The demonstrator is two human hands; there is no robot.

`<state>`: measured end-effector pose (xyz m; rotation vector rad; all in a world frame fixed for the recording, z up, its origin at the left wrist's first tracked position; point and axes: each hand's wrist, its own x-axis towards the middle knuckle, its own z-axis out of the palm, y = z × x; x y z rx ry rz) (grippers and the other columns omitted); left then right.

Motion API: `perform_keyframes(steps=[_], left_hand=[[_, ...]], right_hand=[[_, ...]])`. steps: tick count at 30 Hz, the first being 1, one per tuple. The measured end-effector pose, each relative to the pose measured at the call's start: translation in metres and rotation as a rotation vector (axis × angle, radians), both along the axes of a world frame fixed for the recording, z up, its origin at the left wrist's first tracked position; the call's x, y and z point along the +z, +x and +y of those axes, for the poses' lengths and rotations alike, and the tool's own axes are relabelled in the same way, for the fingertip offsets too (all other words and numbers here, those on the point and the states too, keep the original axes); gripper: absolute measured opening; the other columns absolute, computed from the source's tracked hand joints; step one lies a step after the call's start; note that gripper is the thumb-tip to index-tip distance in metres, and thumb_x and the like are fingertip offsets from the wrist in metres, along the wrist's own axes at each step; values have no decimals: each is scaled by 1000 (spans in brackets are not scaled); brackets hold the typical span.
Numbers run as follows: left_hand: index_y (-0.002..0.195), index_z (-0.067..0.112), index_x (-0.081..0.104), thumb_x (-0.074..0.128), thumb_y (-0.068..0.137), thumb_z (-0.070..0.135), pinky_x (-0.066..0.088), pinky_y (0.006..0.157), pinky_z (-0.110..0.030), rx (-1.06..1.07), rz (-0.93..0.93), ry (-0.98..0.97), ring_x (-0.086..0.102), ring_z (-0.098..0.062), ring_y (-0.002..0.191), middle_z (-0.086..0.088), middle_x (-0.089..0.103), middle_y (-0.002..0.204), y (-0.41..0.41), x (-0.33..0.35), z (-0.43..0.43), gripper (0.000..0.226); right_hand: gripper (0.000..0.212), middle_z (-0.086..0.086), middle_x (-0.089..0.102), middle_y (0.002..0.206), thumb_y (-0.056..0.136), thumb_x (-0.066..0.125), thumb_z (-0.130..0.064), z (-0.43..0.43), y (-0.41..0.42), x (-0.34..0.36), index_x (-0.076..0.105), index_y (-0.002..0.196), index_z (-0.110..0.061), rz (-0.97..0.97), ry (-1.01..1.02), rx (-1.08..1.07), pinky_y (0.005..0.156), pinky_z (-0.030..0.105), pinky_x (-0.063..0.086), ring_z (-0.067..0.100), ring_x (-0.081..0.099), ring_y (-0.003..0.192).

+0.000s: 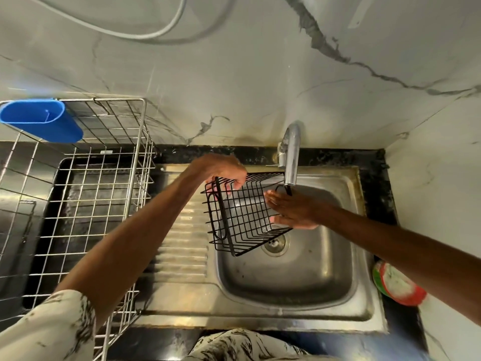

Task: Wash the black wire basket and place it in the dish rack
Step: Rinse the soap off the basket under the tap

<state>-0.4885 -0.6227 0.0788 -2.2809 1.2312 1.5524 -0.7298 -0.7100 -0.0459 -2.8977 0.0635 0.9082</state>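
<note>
Sink [260, 312] — left hand [223, 169] grips black wire basket [242, 220], right hand [294, 209] flat against it.

White marble-look tiled wall [234, 74] with grey veins, side wall at right. Black speckled stone countertop [325, 155]. Inset stainless steel sink [361, 269] with ribbed drainboard. Curved chrome faucet [292, 152] at back. Pale hose [166, 31] looping above.
</note>
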Motion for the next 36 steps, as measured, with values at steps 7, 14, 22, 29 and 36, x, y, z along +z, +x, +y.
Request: perform_keyframes(steps=[7, 14, 22, 29, 36], left_hand=[[111, 16, 66, 68, 85, 10, 49, 106, -58, 2, 3, -43, 59, -30, 120, -11, 55, 148, -6, -11, 1, 27], [126, 11, 62, 67, 89, 10, 52, 85, -39, 39, -14, -100, 62, -21, 111, -9, 63, 126, -2, 0, -3, 38], [135, 9, 54, 62, 95, 7, 51, 83, -45, 49, -22, -108, 56, -28, 123, -10, 55, 134, -1, 11, 9, 41], [120, 3, 62, 58, 92, 2, 52, 100, -47, 98, 9, -191, 57, -16, 93, -7, 61, 112, -2, -5, 28, 29], [153, 19, 27, 58, 89, 24, 43, 111, -59, 218, 98, -133, 51, -40, 136, -12, 47, 152, -27, -15, 58, 71]], right_hand=[[60, -10, 1, 169, 107, 11, -58, 8, -28, -15, 12, 161, -31, 147, 327, -192, 127, 46, -2, 1, -14, 150], [53, -4, 22, 166, 110, 19, -51, -13, -18, -2, 30, 156, -29, -34, 55, 6, 124, 53, 18, 16, 12, 155], [57, 13, 19, 167, 109, 26, -48, -37, 16, -2, 23, 155, -15, -165, -136, 53, 116, 67, 28, 32, 10, 156], [64, -6, 0, 169, 107, 17, -55, 11, -13, 3, 17, 161, -22, -31, 173, -249, 126, 47, 13, 10, -6, 154], [49, 7, 50, 152, 108, 36, -43, 50, -24, -34, 56, 142, -14, -211, 435, -750, 114, 27, 28, 22, 41, 144]])
